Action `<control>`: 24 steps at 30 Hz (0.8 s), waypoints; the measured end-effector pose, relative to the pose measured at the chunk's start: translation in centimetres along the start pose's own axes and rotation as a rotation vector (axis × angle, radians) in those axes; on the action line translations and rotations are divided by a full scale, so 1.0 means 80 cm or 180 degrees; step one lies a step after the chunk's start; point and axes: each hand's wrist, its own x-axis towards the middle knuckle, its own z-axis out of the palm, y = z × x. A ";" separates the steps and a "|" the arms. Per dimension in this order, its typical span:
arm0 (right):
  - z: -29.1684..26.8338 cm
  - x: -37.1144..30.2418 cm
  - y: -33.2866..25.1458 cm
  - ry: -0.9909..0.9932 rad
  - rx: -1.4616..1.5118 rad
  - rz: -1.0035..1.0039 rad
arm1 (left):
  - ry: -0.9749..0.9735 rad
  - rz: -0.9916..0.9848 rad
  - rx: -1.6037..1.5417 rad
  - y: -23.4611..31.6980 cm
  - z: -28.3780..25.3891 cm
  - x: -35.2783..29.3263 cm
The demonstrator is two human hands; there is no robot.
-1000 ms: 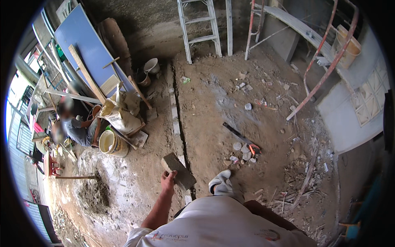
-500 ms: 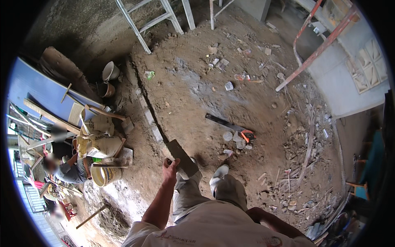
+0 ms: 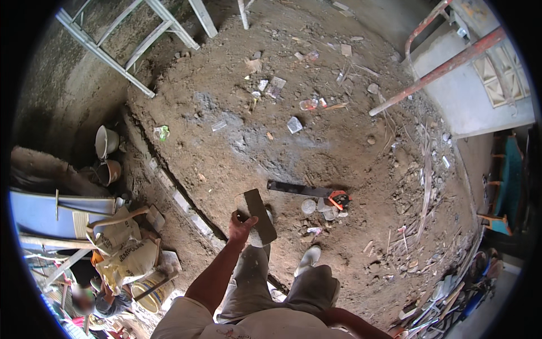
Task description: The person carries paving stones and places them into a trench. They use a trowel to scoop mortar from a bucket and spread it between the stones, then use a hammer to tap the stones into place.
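Grey-brown masonry block (image 3: 261, 213), long axis running fore and aft, far end angled slightly left, near end towards the legs (image 3: 245, 279). Oblong, flat-faced, upper face darker than the left side; held above the dirt floor (image 3: 350, 150), left of the handsaw (image 3: 299, 188), by the left hand (image 3: 241, 227), fingers and thumb closed on its left edge; right hand out of view, state cannot be told

left hand (image 3: 241, 227) grips grey block (image 3: 262, 219) | saw (image 3: 299, 188) on dirt floor (image 3: 350, 152)

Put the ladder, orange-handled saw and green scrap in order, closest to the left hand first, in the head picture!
1. Orange-handled saw, ahead and right of the left hand.
2. Green scrap, ahead and left.
3. Ladder, upper left.
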 end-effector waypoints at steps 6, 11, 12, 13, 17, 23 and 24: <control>-0.273 0.074 -0.239 0.1471 0.0853 -0.1252 | 0.0100 -0.0029 0.0935 0.010 -0.041 0.111; -0.255 0.178 -0.291 0.0948 0.0584 -0.1907 | 0.0064 0.0169 0.0685 0.039 -0.034 0.158; -0.255 0.183 -0.291 0.0799 0.0645 -0.2069 | 0.0169 0.0219 0.0709 0.029 -0.035 0.166; -0.257 0.188 -0.288 0.0651 0.0706 -0.2232 | 0.0272 0.0272 0.0734 0.021 -0.034 0.178; -0.244 0.169 -0.300 -0.0124 0.0916 -0.3024 | -0.0004 0.0174 0.0590 0.023 -0.001 0.201; -0.326 0.164 -0.176 0.1424 0.2139 -0.2183 | -0.0134 0.0443 0.0272 -0.020 0.004 0.263; -0.311 0.230 -0.100 0.2722 0.2470 -0.2128 | -0.0205 0.0459 0.0288 -0.028 0.022 0.285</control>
